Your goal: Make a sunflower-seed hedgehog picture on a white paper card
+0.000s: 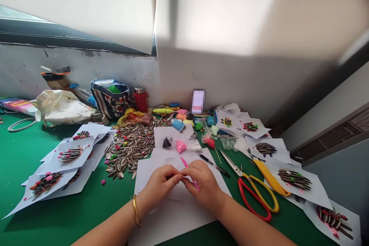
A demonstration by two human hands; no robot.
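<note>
My left hand [163, 182] and my right hand [201, 180] meet over white paper [161, 219] on the green table. Their thumbs and fingertips are pinched together; anything between them is too small to make out. A pink plastic tool [183, 162] is held in my right hand, slanting past its fingers. Beyond the hands lie a pink clay lump [181, 146] and a black one [167, 142] in plastic wrap. Beside the paper's right part is a black pen [213, 164].
Red and yellow scissors [250, 188] and a yellow cutter [269, 178] lie at the right. Sunflower seeds [129, 148] are heaped left of centre. Seed-decorated papers [76, 153] overlap at both sides. Bags [66, 107], a red flask [141, 100] and a phone [198, 101] stand behind.
</note>
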